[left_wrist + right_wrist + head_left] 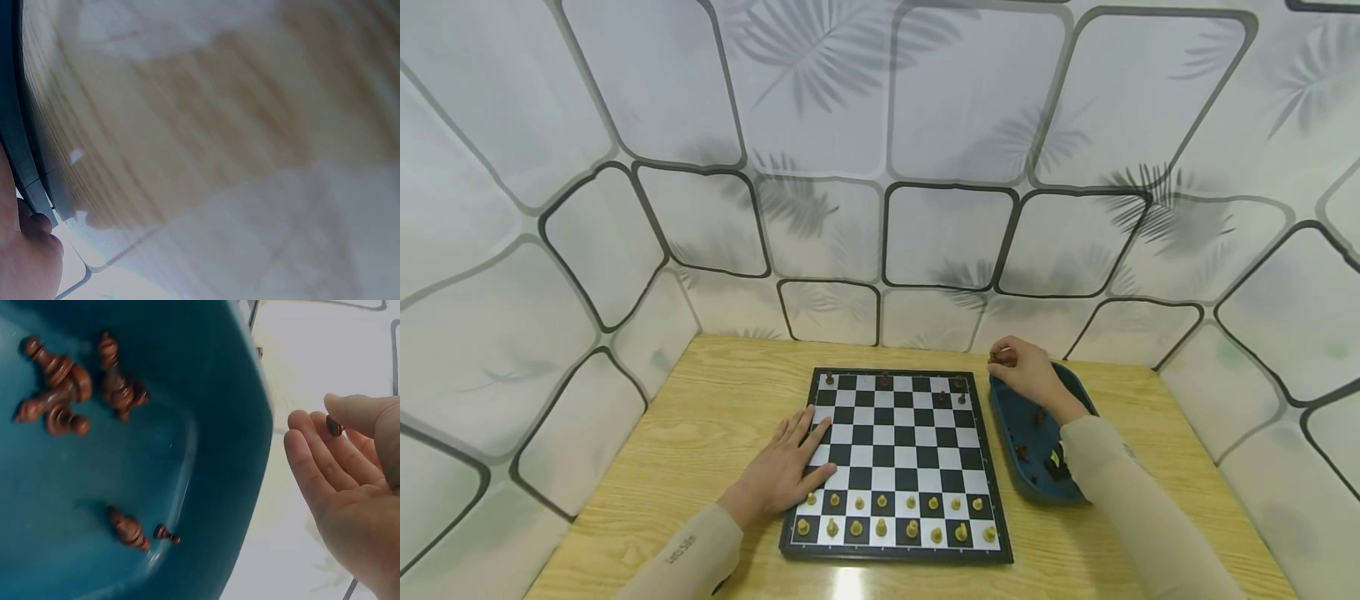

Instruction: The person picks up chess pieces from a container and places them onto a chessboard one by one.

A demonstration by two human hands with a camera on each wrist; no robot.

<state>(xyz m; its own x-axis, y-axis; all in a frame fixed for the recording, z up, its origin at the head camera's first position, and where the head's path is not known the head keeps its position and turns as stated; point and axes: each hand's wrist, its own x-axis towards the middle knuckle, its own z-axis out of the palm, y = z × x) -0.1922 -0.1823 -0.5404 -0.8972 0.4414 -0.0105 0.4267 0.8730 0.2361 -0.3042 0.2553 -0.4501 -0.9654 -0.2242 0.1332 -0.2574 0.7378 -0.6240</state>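
Note:
My left hand [782, 467] lies with fingers spread over the left edge of a black-and-white chessboard [893, 552]. At the board's upper right, my right hand [1026, 367] is raised over the far end of a blue tray [1000, 425]. Between its thumb and a fingertip it pinches a small brown chess piece [334, 427], whose dark round base shows in the right wrist view. Two rows of yellow chess pieces [881, 527] stand along the near side. Several brown chess pieces [885, 381] stand near the far side.
More brown chess pieces [128, 529] lie on their sides in the tray, near a black-and-yellow item [1057, 462]. Board and tray sit on a wood-grain table [700, 400]. Patterned walls [827, 242] close off the back and both sides.

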